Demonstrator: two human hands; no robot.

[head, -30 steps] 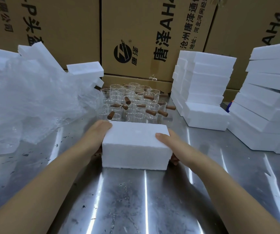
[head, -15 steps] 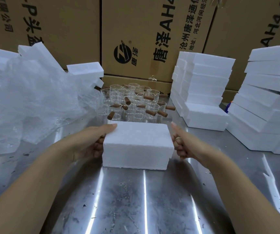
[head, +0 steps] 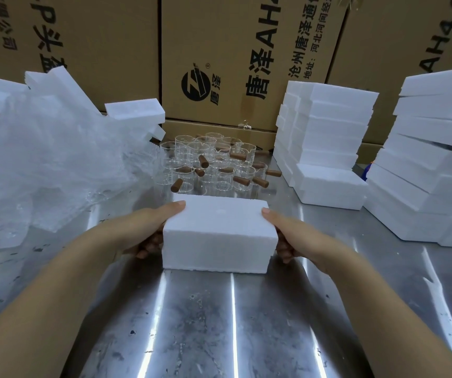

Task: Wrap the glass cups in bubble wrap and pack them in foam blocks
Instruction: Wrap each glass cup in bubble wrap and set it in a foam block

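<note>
A closed white foam block [head: 219, 236] stands on the steel table [head: 219, 323] in front of me. My left hand [head: 143, 227] grips its left end, thumb on the top edge and fingers curled against the side. My right hand [head: 293, 233] grips the right end the same way. Behind the block stands a cluster of clear glass cups [head: 214, 165] with brown wooden handles. A heap of bubble wrap [head: 42, 165] lies at the left.
Stacks of white foam blocks [head: 325, 143] rise at the right, with a taller stack [head: 432, 165] at the far right. More foam pieces [head: 134, 111] poke out of the bubble wrap. Cardboard boxes [head: 219, 50] wall off the back.
My hands came off the block's top edges a little, then closed again on its two ends. The block has stayed in the same spot.
</note>
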